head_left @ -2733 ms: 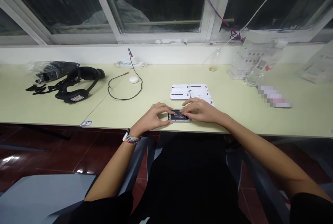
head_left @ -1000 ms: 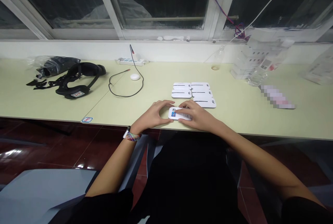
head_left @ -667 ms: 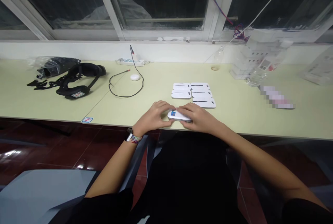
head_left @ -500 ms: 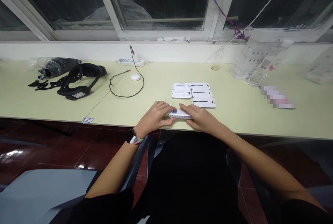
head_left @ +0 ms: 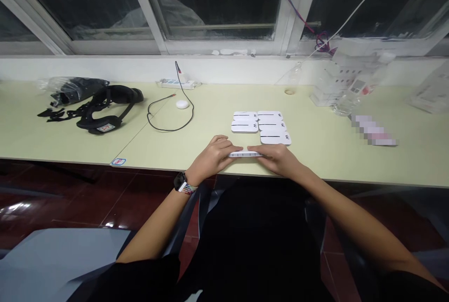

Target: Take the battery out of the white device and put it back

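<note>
Between my two hands is a slim white block [head_left: 244, 154] with dark tick marks along the edge that faces me. My left hand [head_left: 213, 157] grips its left end, fingertips on top and thumb below. At the right end my right hand [head_left: 278, 158] pinches it the same way. Its upper face is mostly hidden, so I cannot tell if it is one piece or a stack. Just beyond lie several white rounded cards [head_left: 270, 126] in two columns, each with a black line and a W-like mark.
On the left of the table [head_left: 196, 147] lie a black headset [head_left: 100, 124] and a plastic bag of dark items [head_left: 77, 88]. A black cable [head_left: 149, 117] curls around a white oval case [head_left: 182, 104]. White boxes [head_left: 324, 94] and a clear bottle [head_left: 347, 103] stand at the right.
The white block has tipped in my hands, so its marked edge now faces me and the blue label on top is out of sight. My right hand has shifted slightly right.
</note>
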Motion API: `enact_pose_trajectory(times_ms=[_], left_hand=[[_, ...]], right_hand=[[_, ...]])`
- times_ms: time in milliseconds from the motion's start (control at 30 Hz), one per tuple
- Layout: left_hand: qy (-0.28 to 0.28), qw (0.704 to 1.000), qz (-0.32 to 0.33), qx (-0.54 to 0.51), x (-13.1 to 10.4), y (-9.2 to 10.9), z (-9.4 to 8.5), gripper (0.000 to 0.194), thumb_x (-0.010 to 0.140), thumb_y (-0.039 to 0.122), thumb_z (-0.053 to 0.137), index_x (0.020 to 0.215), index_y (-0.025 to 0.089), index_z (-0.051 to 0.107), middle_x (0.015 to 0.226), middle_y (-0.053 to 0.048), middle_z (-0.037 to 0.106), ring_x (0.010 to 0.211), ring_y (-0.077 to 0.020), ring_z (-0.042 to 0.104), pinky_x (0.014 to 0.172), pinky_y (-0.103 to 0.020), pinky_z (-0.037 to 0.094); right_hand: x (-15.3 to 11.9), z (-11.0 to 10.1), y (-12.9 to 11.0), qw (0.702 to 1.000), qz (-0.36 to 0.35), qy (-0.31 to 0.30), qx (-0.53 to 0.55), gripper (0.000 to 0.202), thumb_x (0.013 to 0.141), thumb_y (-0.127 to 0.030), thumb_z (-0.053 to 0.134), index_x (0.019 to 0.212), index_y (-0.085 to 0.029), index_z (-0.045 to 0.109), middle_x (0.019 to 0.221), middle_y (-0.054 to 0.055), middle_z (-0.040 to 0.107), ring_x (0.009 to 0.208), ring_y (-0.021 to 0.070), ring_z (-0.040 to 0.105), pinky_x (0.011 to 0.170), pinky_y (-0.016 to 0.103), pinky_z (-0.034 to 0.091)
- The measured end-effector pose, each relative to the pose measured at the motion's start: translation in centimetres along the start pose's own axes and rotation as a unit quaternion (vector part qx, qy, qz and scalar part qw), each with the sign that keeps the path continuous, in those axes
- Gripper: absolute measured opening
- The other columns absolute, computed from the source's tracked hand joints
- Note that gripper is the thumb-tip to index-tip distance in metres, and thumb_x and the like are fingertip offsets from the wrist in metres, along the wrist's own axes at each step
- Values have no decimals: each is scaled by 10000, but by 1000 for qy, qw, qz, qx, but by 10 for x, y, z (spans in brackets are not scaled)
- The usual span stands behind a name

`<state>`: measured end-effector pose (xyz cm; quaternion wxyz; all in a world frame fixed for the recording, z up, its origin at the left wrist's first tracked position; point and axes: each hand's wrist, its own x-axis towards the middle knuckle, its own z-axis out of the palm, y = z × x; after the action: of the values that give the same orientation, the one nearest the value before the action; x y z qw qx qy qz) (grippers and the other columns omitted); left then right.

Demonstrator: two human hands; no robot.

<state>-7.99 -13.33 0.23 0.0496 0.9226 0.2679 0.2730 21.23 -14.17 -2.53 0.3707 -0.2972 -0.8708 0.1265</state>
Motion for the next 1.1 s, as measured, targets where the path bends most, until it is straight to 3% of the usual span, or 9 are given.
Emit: enact_pose_trajectory(times_ms=[133,300,500,600,667,767,867,967,1100], left_hand=[[15,998,-51,-30,0,2,-1,235,1147,406,604,1279,246,714,1116,-65,768,1071,-265,681,1086,-487,520],[23,991,-123,-50,-2,3,-1,316,1116,424,658,1392,269,664,1308,-80,744,1260,-303,628,1089,-467,539],[49,977,-182,-98,0,2,-1,420,1096,455,689,1479,305,602,1309,-60,742,1203,-275,681,1111,-449,525],[68,966,-224,-112,0,-3,2,583,1113,448,636,1636,285,438,1274,-81,745,1217,-279,693,1146,-472,505],[66,966,-232,-91,1,-6,4,625,1116,439,607,1675,262,391,1395,-116,707,1338,-302,647,1208,-502,468],[16,975,-220,-24,2,-8,8,594,1113,447,582,1668,281,451,1655,-115,562,1529,-353,500,1290,-565,389],[-54,975,-214,30,4,-7,10,587,1132,481,531,1698,345,453,1807,-30,406,1654,-406,345,1319,-629,320],[-87,967,-228,66,6,-4,11,604,1148,517,484,1727,352,430,1843,-7,327,1686,-448,283,1322,-654,278],[-107,963,-234,77,9,0,10,609,1161,536,431,1737,335,424,1850,-6,302,1690,-448,280,1328,-638,263]], right_hand=[[5,0,-2,996,62,13,55,293,1060,-314,698,1329,-339,810,1177,17,869,956,249,831,832,412,695],[8,-1,-9,984,123,22,127,431,1014,-308,710,1440,-355,746,1372,27,805,1152,291,791,976,493,684],[21,-12,-11,962,196,31,186,379,954,-316,737,1330,-305,788,1290,59,819,985,281,789,854,472,675],[49,-26,11,952,218,56,206,371,905,-284,763,1273,-265,802,1273,73,817,997,284,789,865,450,665],[75,-35,36,953,234,74,179,392,847,-224,789,1238,-234,812,1290,81,803,1067,297,775,937,466,654],[118,-43,78,923,317,80,203,379,783,-121,786,1157,-178,810,1136,108,801,1044,299,759,978,503,658],[151,-42,114,902,365,63,222,315,734,-57,797,1034,-154,789,942,103,762,947,293,750,950,526,681],[168,-36,139,900,374,58,217,300,715,-22,799,972,-174,767,949,97,743,976,286,739,933,506,692],[172,-30,160,906,378,39,187,291,704,-9,793,947,-168,780,949,98,739,940,272,720,930,484,671]])
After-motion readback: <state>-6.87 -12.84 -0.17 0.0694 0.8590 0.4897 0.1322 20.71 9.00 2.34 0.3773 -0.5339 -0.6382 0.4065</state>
